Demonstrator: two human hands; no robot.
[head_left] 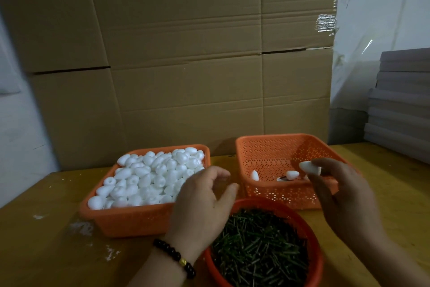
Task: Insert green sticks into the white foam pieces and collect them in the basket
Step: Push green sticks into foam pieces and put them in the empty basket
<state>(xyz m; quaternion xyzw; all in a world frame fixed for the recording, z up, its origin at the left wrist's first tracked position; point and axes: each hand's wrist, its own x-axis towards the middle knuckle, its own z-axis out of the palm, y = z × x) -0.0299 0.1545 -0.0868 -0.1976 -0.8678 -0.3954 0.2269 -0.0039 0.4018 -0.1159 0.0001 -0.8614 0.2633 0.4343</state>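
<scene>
Behind everything, standing as a backdrop: tall cardboard boxes (186,54), with a stack of grey flat sheets (400,100) piled at the far right

Across the foreground, stretching wide: a yellowish wooden table (41,240), flecked with white crumbs at the left

Sitting on the table at the left: an orange tray (130,221), brimming with white foam pieces (149,177)

Sitting at the right, well apart from that tray: an orange perforated basket (274,154), holding only a few foam pieces on its floor (292,175), too small to tell whether sticks are in them

Nearest the viewer, between the two: a round red bowl (314,270), heaped with short green sticks (260,247)

Hovering over the gap between tray and bowl: the left hand (202,205), fingers loosely curled and gripping nothing, a dark beaded bracelet (174,256) circling its wrist

Reaching over the near right edge of the basket: the right hand (344,196), pinching one cone-shaped foam piece (309,167) between thumb and fingertips, above the basket floor
</scene>
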